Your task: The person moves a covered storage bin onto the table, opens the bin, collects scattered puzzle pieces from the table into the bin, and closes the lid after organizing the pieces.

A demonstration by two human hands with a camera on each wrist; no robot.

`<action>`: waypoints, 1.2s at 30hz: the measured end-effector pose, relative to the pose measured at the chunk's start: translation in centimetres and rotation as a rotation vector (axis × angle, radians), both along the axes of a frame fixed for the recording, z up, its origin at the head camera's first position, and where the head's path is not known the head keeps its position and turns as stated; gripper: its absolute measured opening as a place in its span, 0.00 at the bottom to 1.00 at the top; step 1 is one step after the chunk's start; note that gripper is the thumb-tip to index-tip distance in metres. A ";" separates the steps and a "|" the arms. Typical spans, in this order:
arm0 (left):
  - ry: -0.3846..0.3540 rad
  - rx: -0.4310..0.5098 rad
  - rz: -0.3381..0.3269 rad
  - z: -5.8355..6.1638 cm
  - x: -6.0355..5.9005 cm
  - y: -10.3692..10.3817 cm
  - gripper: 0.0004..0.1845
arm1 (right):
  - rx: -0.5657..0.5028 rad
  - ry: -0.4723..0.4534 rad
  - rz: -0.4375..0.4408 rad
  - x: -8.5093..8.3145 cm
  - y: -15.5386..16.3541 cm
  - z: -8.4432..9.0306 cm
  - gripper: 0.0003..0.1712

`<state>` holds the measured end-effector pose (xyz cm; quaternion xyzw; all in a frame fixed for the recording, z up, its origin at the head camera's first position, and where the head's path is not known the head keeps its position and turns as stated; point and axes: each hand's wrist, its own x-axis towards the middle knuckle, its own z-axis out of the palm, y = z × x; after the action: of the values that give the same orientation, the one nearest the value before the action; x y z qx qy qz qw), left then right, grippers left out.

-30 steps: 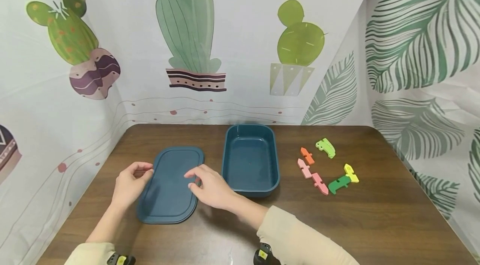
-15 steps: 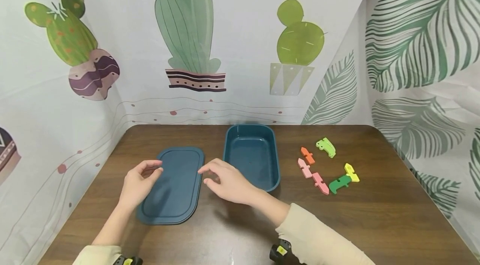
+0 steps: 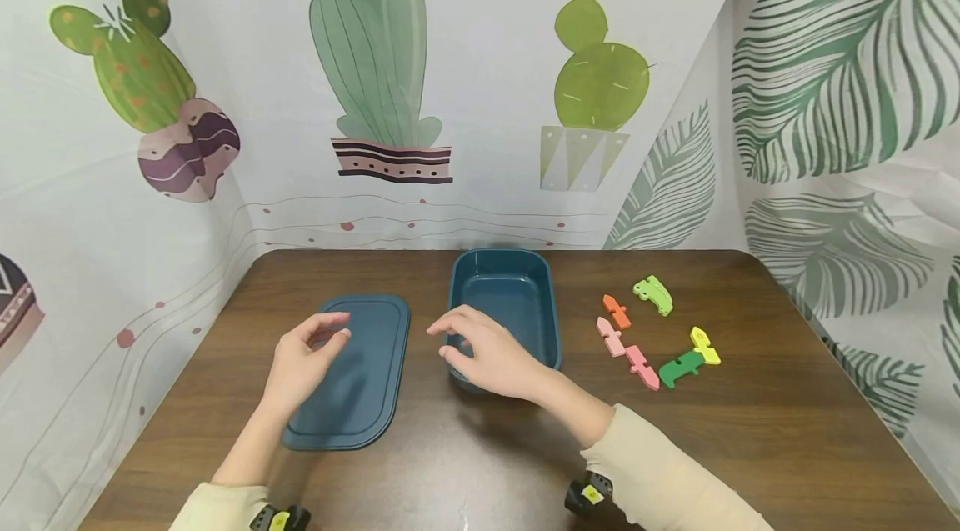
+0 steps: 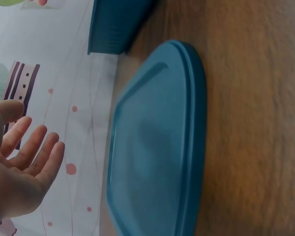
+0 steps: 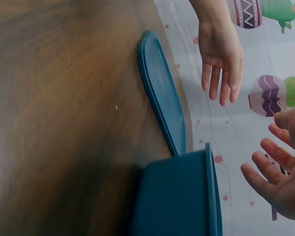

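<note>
Above the lid point(image 3: 352, 381) and box point(image 3: 517, 298), left hand point(image 3: 303, 360) and right hand point(image 3: 491, 352) hover, fingers relaxed, empty

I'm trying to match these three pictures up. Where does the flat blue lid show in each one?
Head: the lid lies left of centre, beside the blue tub.
Left wrist: it fills the middle, seen edge-on.
Right wrist: a thin blue sliver at upper centre.
Shared landmark: the blue tub, visible in all three.

Cream sleeves point(image 3: 660, 473) (black-and-yellow wrist devices point(image 3: 588, 495))
</note>
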<state>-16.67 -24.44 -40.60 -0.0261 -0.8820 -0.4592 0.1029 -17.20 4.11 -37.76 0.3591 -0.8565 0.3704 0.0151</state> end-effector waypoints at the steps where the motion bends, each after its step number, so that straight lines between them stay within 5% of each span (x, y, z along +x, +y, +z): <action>1: 0.005 0.013 -0.005 0.1 0.0 0.1 0.16 | 0.009 0.021 -0.005 -0.1 0.3 0.0 0.15; 6: 0.019 0.033 -0.012 0.1 -0.4 0.6 0.16 | 0.039 0.122 -0.025 -0.7 1.5 0.0 0.15; 16: -0.013 0.072 -0.090 0.4 -1.0 2.1 0.18 | 0.074 0.163 -0.039 -1.2 3.8 -0.5 0.16; 36: -0.220 0.150 -0.190 -0.7 -2.8 6.0 0.21 | 0.111 0.145 -0.131 -2.3 8.4 -0.6 0.22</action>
<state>-19.50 -18.40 -41.28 -0.0512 -0.8446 -0.5316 -0.0366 -19.50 12.53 -38.39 0.3284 -0.8940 0.2936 0.0815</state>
